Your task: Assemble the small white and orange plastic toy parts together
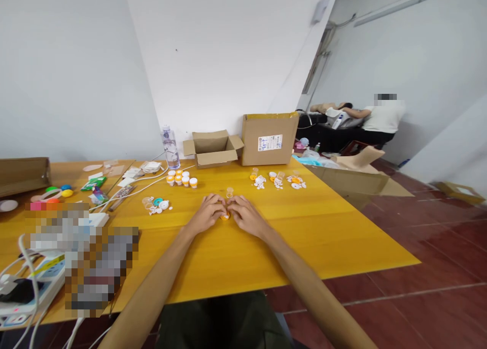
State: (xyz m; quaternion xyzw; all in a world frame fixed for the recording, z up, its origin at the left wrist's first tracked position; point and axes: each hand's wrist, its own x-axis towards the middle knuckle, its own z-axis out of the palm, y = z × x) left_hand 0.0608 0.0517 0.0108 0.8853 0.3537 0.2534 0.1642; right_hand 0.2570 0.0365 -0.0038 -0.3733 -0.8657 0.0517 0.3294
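**Two hands pinching a little orange piece on a yellow table**

While both arms are reaching out over the smooth yellow table (342, 237), the left hand (207, 213) and the right hand (246, 215) are meeting in the middle. Their fingers are curling in and pinching a small round orange piece (225, 217) between them. It is sitting right on the table top, mostly hidden by the fingertips.

Just behind the hands, a tiny clear cup (229, 192) is standing upright. Farther back on the left, a row of little orange and white pots (181, 178) is sitting close together. On the right, white and orange bits (277, 179) are lying spread out. A teal round piece (158, 202) is lying near some white ones.

An open brown cardboard box (213, 148) is sitting by the wall, next to a bigger closed box (269, 138) with a white label (270, 142); its writing is too small to read. A clear plastic bottle (171, 147) is standing nearby. White cables (144, 186) are trailing across the left side.

Far away, a person in a white top (382, 118) is sitting.
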